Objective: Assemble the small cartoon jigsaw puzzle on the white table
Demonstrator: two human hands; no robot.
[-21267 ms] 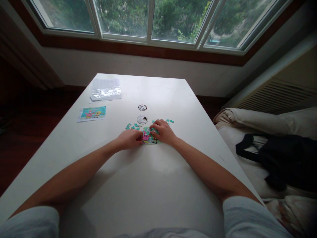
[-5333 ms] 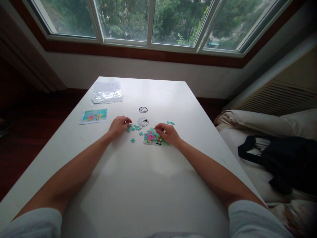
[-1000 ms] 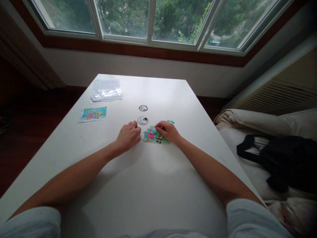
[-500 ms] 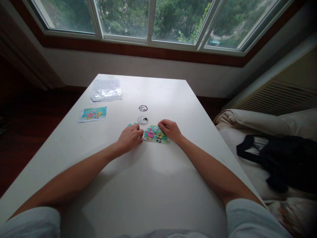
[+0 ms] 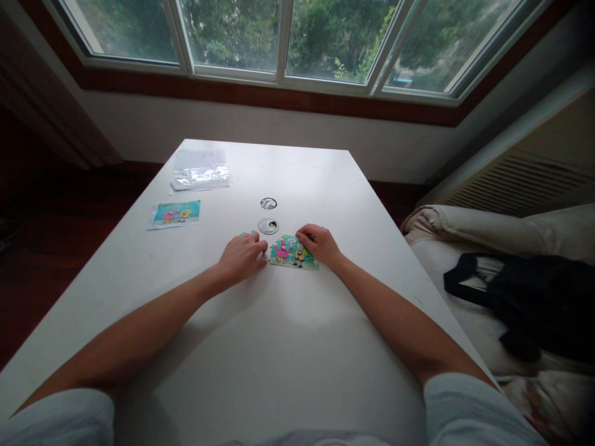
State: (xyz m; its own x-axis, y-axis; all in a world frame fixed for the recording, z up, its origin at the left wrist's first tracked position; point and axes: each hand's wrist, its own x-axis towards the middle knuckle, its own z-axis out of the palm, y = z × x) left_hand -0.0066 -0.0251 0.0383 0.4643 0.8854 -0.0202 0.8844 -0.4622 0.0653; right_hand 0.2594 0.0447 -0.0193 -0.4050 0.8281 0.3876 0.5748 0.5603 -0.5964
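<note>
A partly assembled jigsaw puzzle (image 5: 290,252) with pink and yellow cartoon figures on green lies flat on the white table. My left hand (image 5: 243,254) is just off its left edge, fingers loosely bent and thumb apart, with nothing visible between them. Green loose pieces (image 5: 247,233) peek out behind that hand. At the puzzle's upper right, my right hand (image 5: 320,245) has thumb and fingers closed on what looks like a puzzle piece, mostly hidden by the fingers. More green shows just behind the right hand.
A printed picture card (image 5: 176,213) of the same figures lies at left. Behind it is a clear plastic bag (image 5: 201,168) over paper. Two round cable holes (image 5: 268,226) pierce the white table (image 5: 288,347). Dark clothing (image 5: 539,303) rests on a pale sofa (image 5: 502,229) at right.
My left hand has drawn slightly left, away from the puzzle's edge, and its fingers have loosened. My right hand has barely moved.
</note>
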